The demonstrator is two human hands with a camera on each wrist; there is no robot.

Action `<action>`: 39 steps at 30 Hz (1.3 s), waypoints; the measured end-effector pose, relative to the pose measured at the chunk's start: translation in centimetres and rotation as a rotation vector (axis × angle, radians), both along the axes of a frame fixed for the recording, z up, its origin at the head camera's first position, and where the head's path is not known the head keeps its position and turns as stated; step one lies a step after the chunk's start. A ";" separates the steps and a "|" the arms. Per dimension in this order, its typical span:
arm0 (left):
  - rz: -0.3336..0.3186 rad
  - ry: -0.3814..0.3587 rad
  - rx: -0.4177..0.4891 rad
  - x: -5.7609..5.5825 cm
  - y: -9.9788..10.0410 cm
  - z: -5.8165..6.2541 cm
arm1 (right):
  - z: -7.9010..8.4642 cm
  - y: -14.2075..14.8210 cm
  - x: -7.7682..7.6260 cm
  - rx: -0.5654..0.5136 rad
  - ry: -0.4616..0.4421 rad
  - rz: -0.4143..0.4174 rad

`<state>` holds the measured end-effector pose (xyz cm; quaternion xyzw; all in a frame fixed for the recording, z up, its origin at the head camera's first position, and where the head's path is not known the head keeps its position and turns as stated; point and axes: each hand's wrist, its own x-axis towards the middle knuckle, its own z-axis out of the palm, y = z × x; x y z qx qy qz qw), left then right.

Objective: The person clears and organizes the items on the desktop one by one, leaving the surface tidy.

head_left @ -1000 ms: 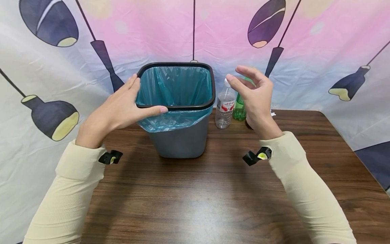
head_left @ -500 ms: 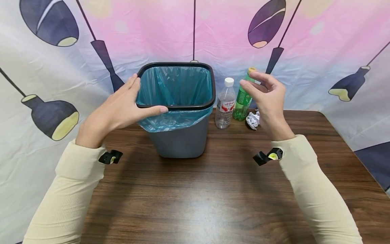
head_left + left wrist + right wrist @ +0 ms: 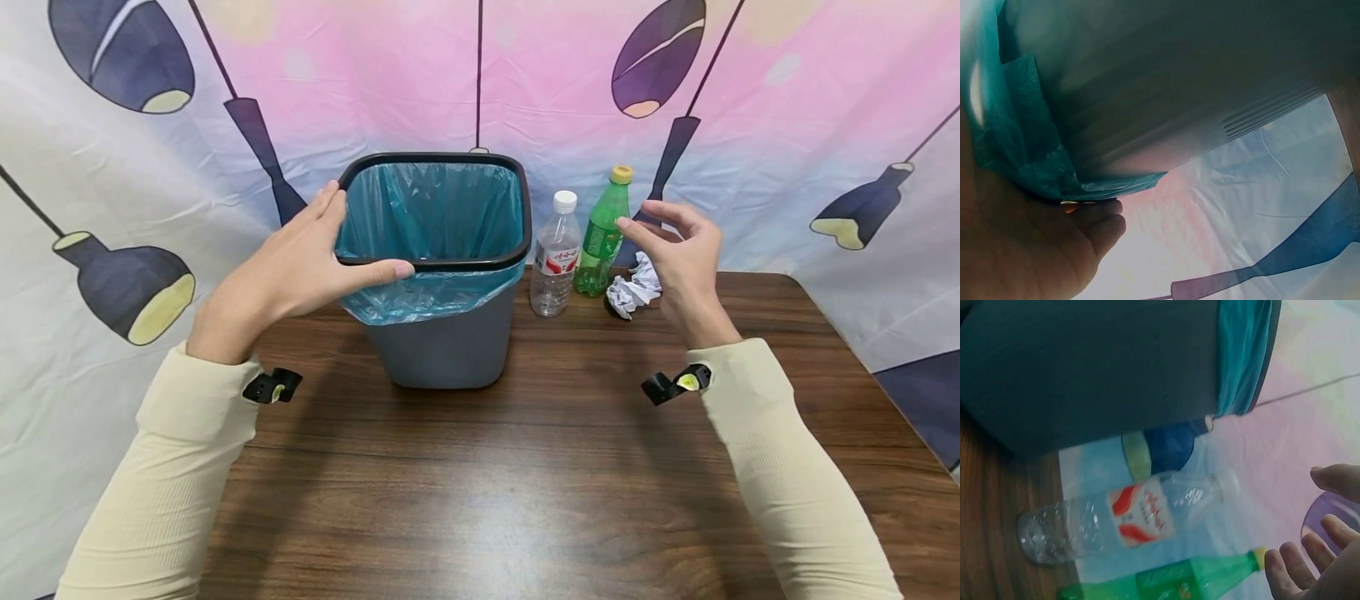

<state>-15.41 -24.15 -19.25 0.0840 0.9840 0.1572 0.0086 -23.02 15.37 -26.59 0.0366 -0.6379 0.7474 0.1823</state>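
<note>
Shifted right and lower since the earlier frame, the right hand (image 3: 681, 260) hangs with its grip spread, holding nothing. The left hand (image 3: 273, 271), spread too, touches the bin (image 3: 442, 354) on the table (image 3: 465, 467); light, steady pressure should prevent tipping. Farther right: clear bottle (image 3: 557, 258), crumpled paper (image 3: 633, 289), then green bottle (image 3: 602, 237).

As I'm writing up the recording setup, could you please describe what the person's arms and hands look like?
The left hand and right hand wear no gloves. The long sleeves are cream and finely ribbed, with wide cuffs. At each cuff sits a small black fitting with a yellow-green spot; no cables show.
</note>
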 end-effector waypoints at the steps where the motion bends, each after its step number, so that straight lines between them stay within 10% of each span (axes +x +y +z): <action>1: 0.001 0.000 -0.001 0.0 0.0 0.0 | -0.2 0.2 -0.1 0.010 -0.012 -0.008; 16: -0.002 -0.004 0.000 0.0 0.0 0.0 | -4.2 3.0 -2.3 0.321 -0.252 -0.158; 39: 0.004 0.005 -0.003 0.0 -0.1 -0.1 | -11.0 4.7 -5.1 0.941 -0.202 -0.222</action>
